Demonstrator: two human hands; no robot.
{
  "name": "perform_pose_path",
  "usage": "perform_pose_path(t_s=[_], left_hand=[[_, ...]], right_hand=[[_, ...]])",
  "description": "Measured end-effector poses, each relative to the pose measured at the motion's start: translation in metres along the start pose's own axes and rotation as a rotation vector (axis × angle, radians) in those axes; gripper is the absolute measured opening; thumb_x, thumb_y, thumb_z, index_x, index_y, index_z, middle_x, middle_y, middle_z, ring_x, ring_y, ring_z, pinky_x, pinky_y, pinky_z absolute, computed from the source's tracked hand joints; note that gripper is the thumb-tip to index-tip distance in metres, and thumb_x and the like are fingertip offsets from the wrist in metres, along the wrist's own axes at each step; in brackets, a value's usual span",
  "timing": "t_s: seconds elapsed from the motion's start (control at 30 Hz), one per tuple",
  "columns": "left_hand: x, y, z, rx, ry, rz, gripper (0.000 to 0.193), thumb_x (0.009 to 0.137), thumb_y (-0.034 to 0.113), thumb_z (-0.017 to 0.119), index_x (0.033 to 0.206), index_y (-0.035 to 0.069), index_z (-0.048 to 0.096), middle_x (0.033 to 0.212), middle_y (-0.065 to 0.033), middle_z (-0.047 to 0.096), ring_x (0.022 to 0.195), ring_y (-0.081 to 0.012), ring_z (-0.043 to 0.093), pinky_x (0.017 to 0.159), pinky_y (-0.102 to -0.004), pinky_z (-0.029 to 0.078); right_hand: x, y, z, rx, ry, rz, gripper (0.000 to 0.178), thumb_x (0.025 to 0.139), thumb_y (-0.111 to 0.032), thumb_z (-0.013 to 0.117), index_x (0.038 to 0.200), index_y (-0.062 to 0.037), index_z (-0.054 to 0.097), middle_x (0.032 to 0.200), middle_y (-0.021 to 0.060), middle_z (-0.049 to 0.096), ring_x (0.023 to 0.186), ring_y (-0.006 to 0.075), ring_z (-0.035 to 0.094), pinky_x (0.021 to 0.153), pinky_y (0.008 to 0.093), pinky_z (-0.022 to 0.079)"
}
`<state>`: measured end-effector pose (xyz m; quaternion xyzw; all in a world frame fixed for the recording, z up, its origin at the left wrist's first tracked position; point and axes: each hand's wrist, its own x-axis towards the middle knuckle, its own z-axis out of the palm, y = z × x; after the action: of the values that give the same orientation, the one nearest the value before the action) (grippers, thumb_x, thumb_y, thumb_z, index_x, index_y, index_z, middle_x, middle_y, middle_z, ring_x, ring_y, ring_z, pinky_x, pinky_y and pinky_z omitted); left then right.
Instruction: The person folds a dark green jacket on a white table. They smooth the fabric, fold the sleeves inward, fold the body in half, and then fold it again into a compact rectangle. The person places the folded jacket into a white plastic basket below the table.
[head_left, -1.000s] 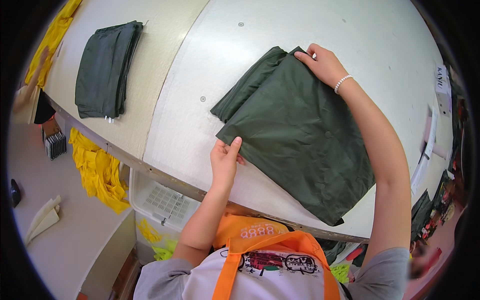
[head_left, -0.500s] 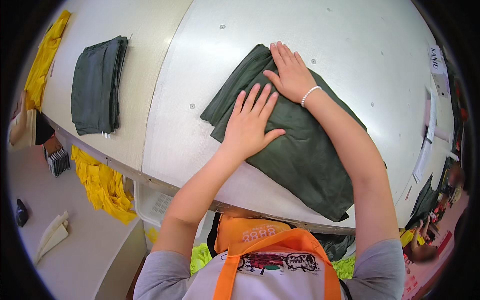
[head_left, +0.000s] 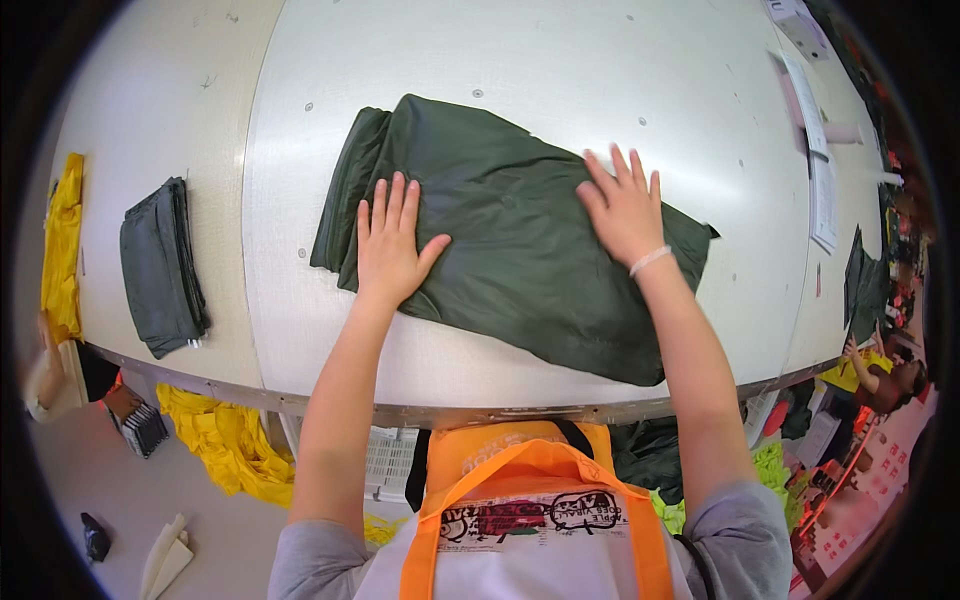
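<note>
A dark green folded garment (head_left: pixel 520 240) of thin, slightly shiny cloth lies flat on the pale table (head_left: pixel 330 340) in front of me, its layered folds at the left end. My left hand (head_left: pixel 390 240) rests flat near those folds, fingers spread and pointing away from me. On the right part of the cloth lies my right hand (head_left: pixel 625 210), palm down with its fingers apart and slightly blurred; a white bead bracelet (head_left: pixel 650 262) circles that wrist. Neither hand grips the fabric.
To the left sits a stack of folded dark green garments (head_left: pixel 162 265), with yellow cloth (head_left: pixel 63 245) beyond it. More yellow cloth (head_left: pixel 220 440) hangs below the table edge. Papers (head_left: pixel 815 150) lie at the right. Other people work at both far sides.
My right hand has slid from the garment's far left part to its right part. My view has turned, so the garment lies more level. The left hand stays near the folds.
</note>
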<state>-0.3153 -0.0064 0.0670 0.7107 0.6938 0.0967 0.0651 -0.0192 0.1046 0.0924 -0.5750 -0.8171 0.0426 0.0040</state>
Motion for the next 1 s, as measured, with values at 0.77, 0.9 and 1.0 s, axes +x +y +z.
perform_pose_path(t_s=[0.77, 0.9, 1.0], left_hand=[[0.031, 0.154, 0.029, -0.097, -0.041, 0.161, 0.066, 0.088, 0.059, 0.047, 0.144, 0.027, 0.034, 0.152, -0.0031, 0.026, 0.140, -0.0308, 0.021, 0.112, -0.0544, 0.012], [0.037, 0.151, 0.034, -0.070, -0.083, 0.188, 0.066, 0.089, 0.060, 0.044, 0.145, 0.026, 0.033, 0.153, -0.0038, 0.024, 0.141, -0.0303, 0.018, 0.114, -0.0526, 0.011], [0.035, 0.169, 0.004, -0.050, 0.040, 0.211, 0.064, 0.090, 0.056, 0.046, 0.144, 0.023, 0.034, 0.153, -0.0048, 0.025, 0.140, -0.0312, 0.019, 0.113, -0.0503, 0.014]], right_hand=[[-0.168, 0.084, -0.003, 0.649, 0.295, 0.290, 0.064, 0.089, -0.027, 0.060, 0.143, -0.0091, 0.032, 0.142, 0.0249, 0.033, 0.130, 0.0407, 0.032, 0.110, 0.0460, 0.024], [-0.202, 0.100, 0.026, 1.337, 0.072, 0.509, 0.074, 0.093, -0.026, 0.055, 0.150, -0.0093, 0.011, 0.150, 0.0213, 0.023, 0.137, 0.0333, 0.027, 0.112, 0.0376, 0.022], [-0.204, 0.106, 0.027, 1.250, 0.073, 0.443, 0.076, 0.093, -0.023, 0.055, 0.150, -0.0105, 0.007, 0.154, 0.0187, 0.016, 0.140, 0.0292, 0.022, 0.113, 0.0334, 0.020]])
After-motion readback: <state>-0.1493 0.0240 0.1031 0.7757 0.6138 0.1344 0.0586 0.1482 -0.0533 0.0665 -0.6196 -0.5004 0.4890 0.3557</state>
